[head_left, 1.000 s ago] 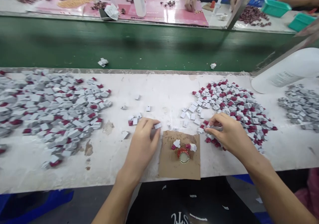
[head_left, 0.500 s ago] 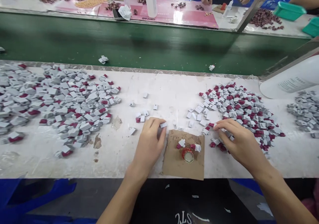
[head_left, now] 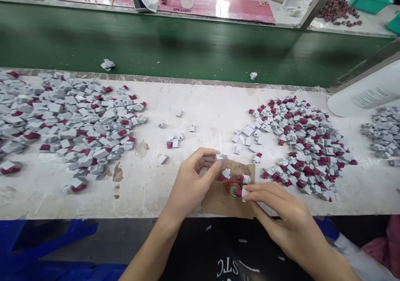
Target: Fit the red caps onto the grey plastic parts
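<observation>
Between thumb and fingers, my left hand (head_left: 193, 179) pinches a small light-grey plastic piece (head_left: 220, 157) above the far left part of a brown cardboard square (head_left: 215, 204). My right hand (head_left: 278, 208) grips a small grey-and-maroon piece (head_left: 244, 194), its maroon end at the rim of a red bottle cap (head_left: 233, 188) on the cardboard. The cap looks to hold something pale. Two more grey-and-maroon pieces lie beside it: one joined piece (head_left: 226, 173) behind the cap and another piece (head_left: 244, 178) to its right. My right fingertips partly hide the held piece.
Heaps of grey-and-maroon pieces lie left (head_left: 93, 123) and right (head_left: 300, 135) on the white table (head_left: 206, 102). Several loose grey pieces lie between them. A white bottle (head_left: 362, 91) leans in at the right. Past the green strip (head_left: 187, 43) is another worktable with a pink mat (head_left: 206, 10).
My right hand has come from the right heap to the bottle cap with a grey-and-maroon piece. My left hand, still pinching its piece, has shifted right over the cardboard. The view has tilted down slightly.
</observation>
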`<state>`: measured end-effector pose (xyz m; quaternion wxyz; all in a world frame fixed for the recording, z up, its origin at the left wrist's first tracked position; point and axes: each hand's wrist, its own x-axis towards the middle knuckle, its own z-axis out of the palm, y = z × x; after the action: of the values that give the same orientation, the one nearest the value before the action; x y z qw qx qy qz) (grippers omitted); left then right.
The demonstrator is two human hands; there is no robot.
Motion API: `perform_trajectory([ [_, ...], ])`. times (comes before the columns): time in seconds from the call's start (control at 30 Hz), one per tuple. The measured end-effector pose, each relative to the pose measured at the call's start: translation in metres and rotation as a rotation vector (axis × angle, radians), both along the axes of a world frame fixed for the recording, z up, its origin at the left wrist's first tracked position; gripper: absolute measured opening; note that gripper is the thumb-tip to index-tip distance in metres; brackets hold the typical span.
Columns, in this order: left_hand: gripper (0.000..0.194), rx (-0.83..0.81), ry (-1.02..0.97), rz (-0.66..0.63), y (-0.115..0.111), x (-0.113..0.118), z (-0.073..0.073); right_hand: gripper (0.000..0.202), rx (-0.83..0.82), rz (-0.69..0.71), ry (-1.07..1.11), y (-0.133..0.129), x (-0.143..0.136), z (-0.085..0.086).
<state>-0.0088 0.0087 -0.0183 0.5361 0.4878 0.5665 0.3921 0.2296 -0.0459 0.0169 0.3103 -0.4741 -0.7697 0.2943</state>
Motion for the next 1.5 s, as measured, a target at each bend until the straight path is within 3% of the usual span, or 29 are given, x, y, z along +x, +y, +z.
perform_trajectory([
  [0.17, 0.014, -0.030, -0.076, -0.022, 0.000, 0.004, 0.006, 0.022, -0.096, -0.099, 0.115, 0.002, 0.000, 0.004],
  [0.3, 0.014, -0.099, -0.248, -0.101, 0.005, 0.014, 0.017, 0.014, -0.257, -0.327, 0.419, 0.013, 0.004, 0.004],
  [0.4, 0.015, -0.108, -0.377, -0.171, 0.009, 0.025, 0.025, 0.015, -0.361, -0.423, 0.639, 0.025, 0.006, 0.002],
  [0.53, 0.018, -0.108, -0.473, -0.211, 0.013, 0.036, 0.031, 0.017, -0.449, -0.408, 0.707, 0.035, 0.005, -0.001],
  [0.73, 0.015, -0.095, -0.476, -0.209, 0.014, 0.039, 0.027, 0.016, -0.434, -0.391, 0.703, 0.036, 0.004, -0.002],
  [0.9, 0.010, -0.031, -0.364, -0.218, 0.012, 0.037, 0.026, 0.020, -0.365, -0.326, 0.538, 0.041, 0.004, 0.005],
  [1.07, 0.012, 0.034, -0.277, -0.309, 0.020, 0.029, 0.029, 0.018, -0.380, -0.234, 0.439, 0.054, 0.009, 0.015],
  [1.17, 0.013, 0.082, -0.225, -0.370, 0.046, 0.021, 0.028, 0.013, -0.439, -0.153, 0.375, 0.084, 0.012, 0.019],
  [1.27, 0.010, 0.160, -0.046, -0.350, 0.095, 0.012, 0.026, 0.023, -0.409, -0.120, 0.175, 0.146, 0.001, 0.017],
  [1.33, 0.009, 0.232, 0.167, -0.150, 0.138, 0.004, 0.023, 0.035, -0.238, -0.272, -0.005, 0.199, -0.019, 0.010],
  [1.4, 0.011, 0.232, 0.348, 0.131, 0.183, -0.006, 0.020, 0.037, -0.152, -0.360, -0.062, 0.254, -0.049, -0.001],
  [1.5, 0.011, 0.178, 0.443, 0.310, 0.242, -0.025, 0.014, 0.029, -0.127, -0.373, -0.121, 0.321, -0.097, -0.018],
])
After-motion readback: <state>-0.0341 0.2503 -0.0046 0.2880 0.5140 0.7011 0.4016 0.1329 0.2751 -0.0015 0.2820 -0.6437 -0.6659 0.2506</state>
